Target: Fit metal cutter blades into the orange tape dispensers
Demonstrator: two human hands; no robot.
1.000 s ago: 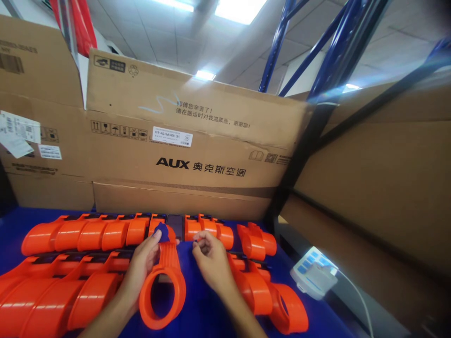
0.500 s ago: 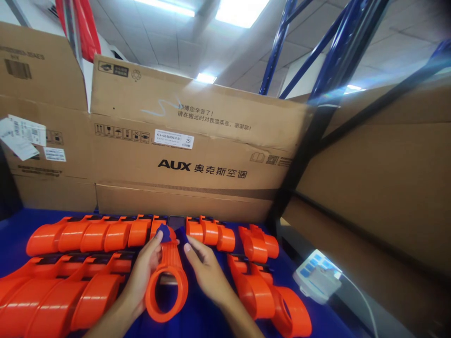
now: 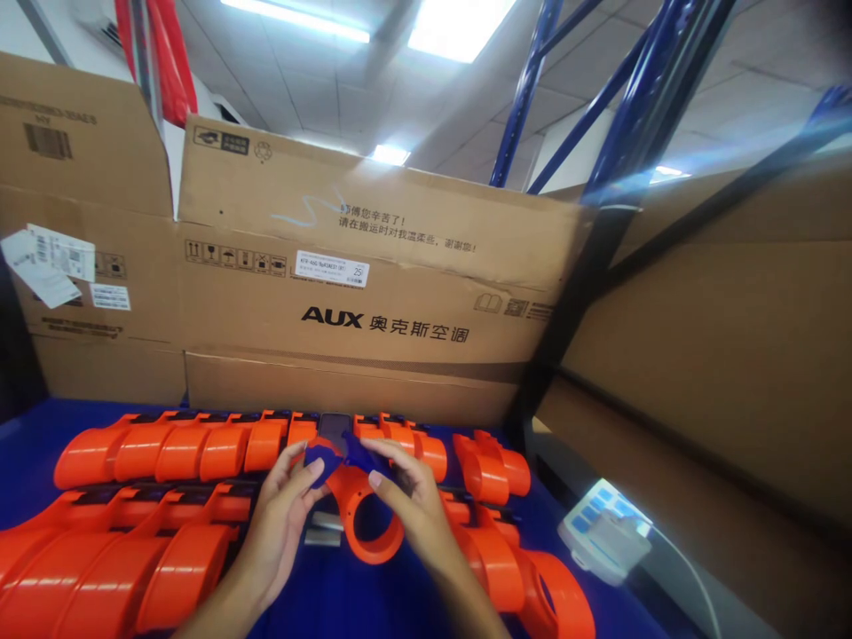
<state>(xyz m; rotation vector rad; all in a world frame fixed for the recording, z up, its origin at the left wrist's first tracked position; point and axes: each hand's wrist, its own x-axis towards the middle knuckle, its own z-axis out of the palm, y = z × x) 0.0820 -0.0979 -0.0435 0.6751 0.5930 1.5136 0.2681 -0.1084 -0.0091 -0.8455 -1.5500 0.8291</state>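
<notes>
An orange ringed part (image 3: 373,529) with dark blue pieces at its top is held between my two hands, its ring hanging toward the lower right. My left hand (image 3: 286,497) pinches the rounded blue piece (image 3: 322,465) at the part's upper left, thumb on top. My right hand (image 3: 409,501) is closed on the slimmer blue piece (image 3: 360,453), with the ring just beside its thumb. The two blue pieces nearly meet at the middle. Below my left fingers, a small silvery block (image 3: 323,530) lies on the blue surface.
Rows of similar orange parts (image 3: 183,453) line the blue surface (image 3: 333,603) at left, with more orange parts (image 3: 485,466) at right. A dark flat object (image 3: 335,426) lies behind my hands. A white device (image 3: 605,531) with a cable sits right. Cardboard (image 3: 399,266) stands behind.
The held part has tilted, its ring swinging from lower left to lower right. Both hands have turned with it, and the silvery block below is now more exposed.
</notes>
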